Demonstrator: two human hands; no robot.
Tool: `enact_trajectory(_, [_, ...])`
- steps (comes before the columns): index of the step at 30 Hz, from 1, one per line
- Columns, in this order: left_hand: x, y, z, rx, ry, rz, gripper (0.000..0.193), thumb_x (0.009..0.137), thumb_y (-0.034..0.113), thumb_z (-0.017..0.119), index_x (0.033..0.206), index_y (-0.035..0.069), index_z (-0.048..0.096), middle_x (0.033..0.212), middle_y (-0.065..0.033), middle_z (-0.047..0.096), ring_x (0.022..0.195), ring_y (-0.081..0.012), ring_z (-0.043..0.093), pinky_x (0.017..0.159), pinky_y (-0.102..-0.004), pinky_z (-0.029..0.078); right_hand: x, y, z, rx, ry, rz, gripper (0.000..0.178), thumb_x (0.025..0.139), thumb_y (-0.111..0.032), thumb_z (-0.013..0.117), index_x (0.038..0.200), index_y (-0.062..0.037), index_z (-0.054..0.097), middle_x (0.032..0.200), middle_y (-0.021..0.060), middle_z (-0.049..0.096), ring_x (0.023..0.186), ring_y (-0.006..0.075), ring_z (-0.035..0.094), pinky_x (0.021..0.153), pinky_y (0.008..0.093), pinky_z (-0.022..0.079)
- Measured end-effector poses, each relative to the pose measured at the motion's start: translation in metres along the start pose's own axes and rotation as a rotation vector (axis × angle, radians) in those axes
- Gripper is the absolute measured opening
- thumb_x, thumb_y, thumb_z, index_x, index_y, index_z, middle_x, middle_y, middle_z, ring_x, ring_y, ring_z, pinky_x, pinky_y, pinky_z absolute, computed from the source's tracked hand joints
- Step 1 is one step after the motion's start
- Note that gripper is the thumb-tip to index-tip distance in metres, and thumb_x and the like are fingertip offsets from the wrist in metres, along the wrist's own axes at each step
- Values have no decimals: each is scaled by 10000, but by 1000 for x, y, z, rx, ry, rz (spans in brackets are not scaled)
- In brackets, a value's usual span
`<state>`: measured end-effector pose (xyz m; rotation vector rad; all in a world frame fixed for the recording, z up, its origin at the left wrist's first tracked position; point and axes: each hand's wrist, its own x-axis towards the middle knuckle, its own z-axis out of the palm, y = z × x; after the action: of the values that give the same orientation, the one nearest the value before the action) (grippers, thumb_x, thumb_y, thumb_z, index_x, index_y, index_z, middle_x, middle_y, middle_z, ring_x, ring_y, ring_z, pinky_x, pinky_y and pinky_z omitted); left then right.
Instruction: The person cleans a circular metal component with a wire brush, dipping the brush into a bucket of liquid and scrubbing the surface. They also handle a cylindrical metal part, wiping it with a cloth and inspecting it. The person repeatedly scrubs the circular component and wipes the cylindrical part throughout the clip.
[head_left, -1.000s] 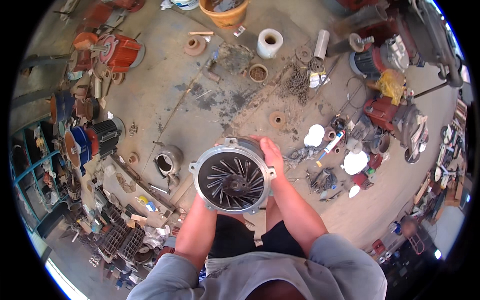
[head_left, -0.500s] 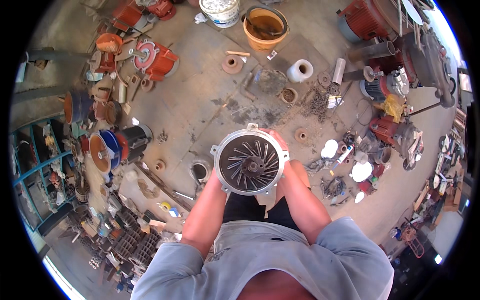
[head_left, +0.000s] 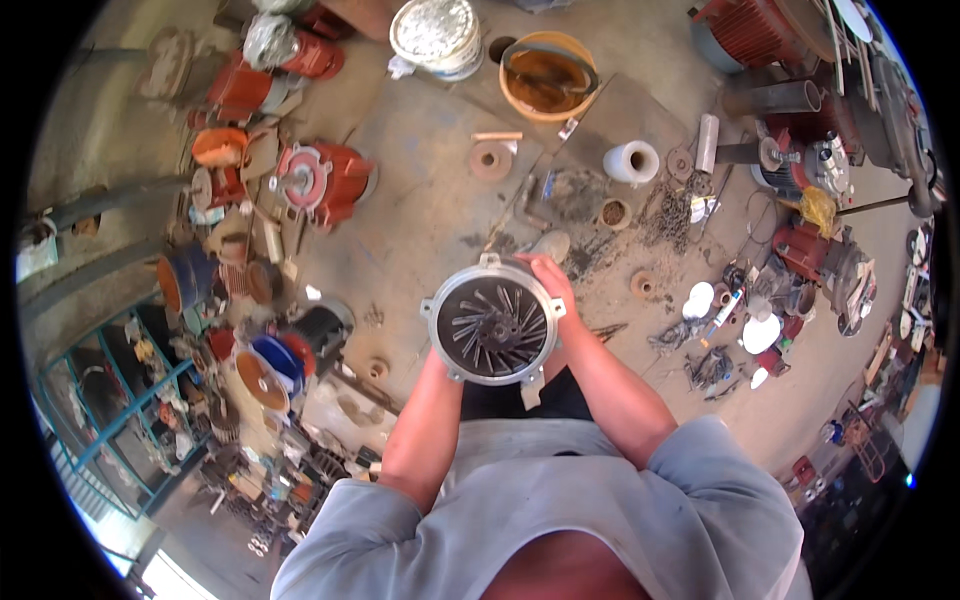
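Note:
Both my hands hold a round metal pump housing (head_left: 437,340) in front of my body, its face turned up toward me. Bolt lugs stick out from its pale rim. Inside sits a dark impeller (head_left: 497,328) with curved vanes around a central hub. My right hand (head_left: 556,290) wraps the right side, with fingers over the upper right edge. My left hand (head_left: 437,368) supports the lower left from beneath, its fingers mostly hidden by the housing. A light tan tab (head_left: 533,391) shows below the rim; I cannot tell whether it belongs to the housing.
Red motors (head_left: 325,185) and a blue-rimmed motor (head_left: 280,370) lie to the left, near a teal shelf rack (head_left: 110,400). Ahead stand a white bucket (head_left: 437,40), an orange bucket (head_left: 520,95) and a white roll (head_left: 630,162). Loose parts and a tube (head_left: 722,318) lie to the right.
The view has swung, so the floor objects sit further right in it. The housing appears slightly left, still between both hands, and more of my right fingers shows along its edge.

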<state>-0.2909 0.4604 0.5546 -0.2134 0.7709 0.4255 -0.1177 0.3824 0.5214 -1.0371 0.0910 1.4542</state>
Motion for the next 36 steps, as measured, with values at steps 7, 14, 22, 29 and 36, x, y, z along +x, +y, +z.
enact_trajectory(7, [87,76,11,24,154,71,406,1073,436,586,1168,63,717,1131,-105,775,964,-271,749,868,-434,637,94,-31,19,14,165,-41,313,1118,-222,513,1296,4,636,1214,129,721,1110,200,682,1005,344,541])
enact_trajectory(14, [242,169,29,238,29,-152,362,1078,359,572,1186,42,711,1090,-132,778,945,-270,750,828,-405,627,226,-11,-29,369,213,-95,336,1124,-244,514,1313,-3,652,1221,103,704,1117,185,672,1019,335,533])
enact_trajectory(22, [442,214,-20,319,116,-275,384,1120,290,471,1356,41,645,1310,-137,711,1170,-280,691,1030,-448,579,369,41,-85,688,623,42,321,1067,-242,548,1246,-15,688,1216,139,698,1065,253,708,981,393,569])
enact_trajectory(29, [503,231,-50,763,616,-404,432,1074,371,540,1363,69,648,1444,-97,658,1317,-270,612,1130,-459,474,421,38,-86,587,940,202,400,1070,-309,511,1315,-25,651,1293,147,714,1200,284,671,1061,486,525])
enact_trajectory(36, [512,234,20,709,688,-709,563,1080,424,435,1416,8,612,1542,-178,571,1422,-312,541,1186,-511,436,413,8,-65,569,1050,273,450,1104,-314,427,1379,15,561,1354,172,664,1208,311,664,1007,472,555])
